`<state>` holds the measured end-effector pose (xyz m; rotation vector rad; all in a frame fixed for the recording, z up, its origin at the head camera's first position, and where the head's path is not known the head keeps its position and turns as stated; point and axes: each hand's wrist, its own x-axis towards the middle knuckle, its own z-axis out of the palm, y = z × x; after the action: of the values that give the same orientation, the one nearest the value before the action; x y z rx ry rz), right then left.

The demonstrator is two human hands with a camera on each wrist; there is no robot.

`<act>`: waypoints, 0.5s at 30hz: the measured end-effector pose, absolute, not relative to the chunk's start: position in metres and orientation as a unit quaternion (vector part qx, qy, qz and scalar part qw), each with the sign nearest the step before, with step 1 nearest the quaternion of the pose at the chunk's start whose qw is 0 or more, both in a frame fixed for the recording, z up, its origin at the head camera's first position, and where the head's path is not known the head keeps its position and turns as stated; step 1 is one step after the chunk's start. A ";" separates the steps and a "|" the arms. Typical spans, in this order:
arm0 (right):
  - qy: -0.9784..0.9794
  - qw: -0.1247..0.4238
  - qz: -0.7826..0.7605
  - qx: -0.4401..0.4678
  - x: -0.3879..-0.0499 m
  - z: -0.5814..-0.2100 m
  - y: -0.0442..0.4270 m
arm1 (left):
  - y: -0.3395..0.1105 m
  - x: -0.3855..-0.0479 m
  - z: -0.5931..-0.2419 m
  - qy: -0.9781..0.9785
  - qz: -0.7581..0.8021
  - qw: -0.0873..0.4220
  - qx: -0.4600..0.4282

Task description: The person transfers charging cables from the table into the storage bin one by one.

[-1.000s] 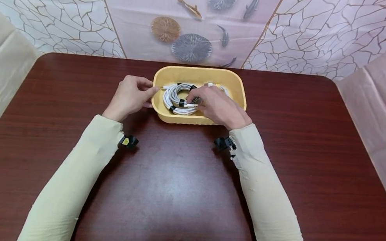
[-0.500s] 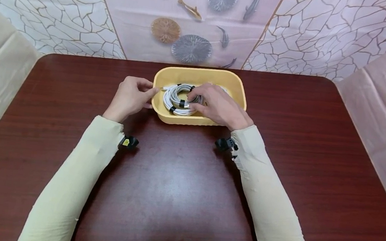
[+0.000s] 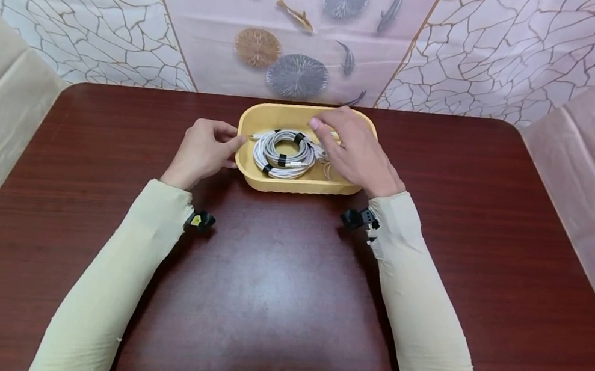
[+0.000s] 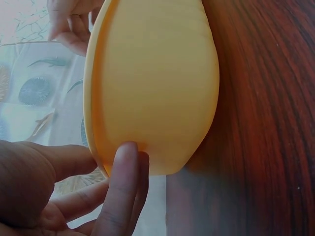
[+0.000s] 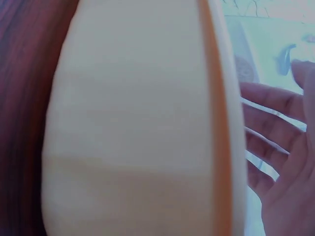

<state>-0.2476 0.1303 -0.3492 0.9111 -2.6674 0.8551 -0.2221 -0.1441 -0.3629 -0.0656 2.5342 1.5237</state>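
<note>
A yellow oblong box (image 3: 276, 184) stands near the back of the table. Inside it, at the left, lies a coil of white and grey cables (image 3: 285, 155) bound with black straps; part of another cable (image 3: 327, 169) shows under my right hand. My left hand (image 3: 202, 150) pinches the box's left rim between thumb and fingers; the left wrist view shows fingers against the outer wall (image 4: 152, 83). Over the box's right half hovers my right hand (image 3: 358, 149), fingers spread and holding nothing. It hides what lies in that end of the box.
The dark red wooden table (image 3: 266, 279) reaches forward and to both sides. A patterned cloth (image 3: 302, 41) hangs right behind the table's back edge. Dark wrist cameras (image 3: 201, 220) sit on both sleeves.
My right hand has lifted off the coiled cables and moved right, its fingers spreading apart. The coil now shows more fully. My left hand and the box have stayed in place.
</note>
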 end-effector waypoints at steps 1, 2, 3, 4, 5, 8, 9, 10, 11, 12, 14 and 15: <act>-0.902 0.106 0.293 0.300 -0.248 -0.348 0.132 | -0.144 -0.222 -0.363 0.854 0.512 0.092 -0.022; -0.903 0.112 0.295 0.292 -0.248 -0.347 0.133 | -0.145 -0.221 -0.363 0.855 0.510 0.092 -0.022; -0.905 0.115 0.297 0.283 -0.247 -0.346 0.134 | -0.145 -0.221 -0.363 0.856 0.509 0.092 -0.023; -0.907 0.116 0.299 0.275 -0.247 -0.345 0.136 | -0.145 -0.221 -0.362 0.856 0.508 0.092 -0.024; -0.908 0.118 0.298 0.269 -0.247 -0.344 0.137 | -0.145 -0.221 -0.362 0.857 0.507 0.092 -0.025; -0.912 0.120 0.292 0.262 -0.244 -0.339 0.141 | -0.146 -0.220 -0.362 0.859 0.504 0.089 -0.025; -0.913 0.121 0.290 0.261 -0.243 -0.336 0.143 | -0.146 -0.220 -0.362 0.860 0.502 0.088 -0.024; -0.915 0.120 0.286 0.259 -0.242 -0.334 0.145 | -0.146 -0.219 -0.362 0.861 0.500 0.087 -0.022; -0.916 0.120 0.282 0.257 -0.241 -0.332 0.147 | -0.146 -0.219 -0.362 0.863 0.497 0.086 -0.020; -0.919 0.120 0.277 0.254 -0.240 -0.330 0.150 | -0.147 -0.218 -0.362 0.866 0.492 0.084 -0.018; -0.927 0.113 0.263 0.241 -0.237 -0.326 0.156 | -0.148 -0.216 -0.362 0.880 0.469 0.077 -0.012; -0.931 0.110 0.255 0.235 -0.235 -0.325 0.159 | -0.148 -0.215 -0.362 0.886 0.458 0.070 -0.010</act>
<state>-0.2352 0.1592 -0.3246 0.6900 -2.7370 0.7499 -0.2148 -0.1483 -0.3624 -0.0294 2.6664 1.3764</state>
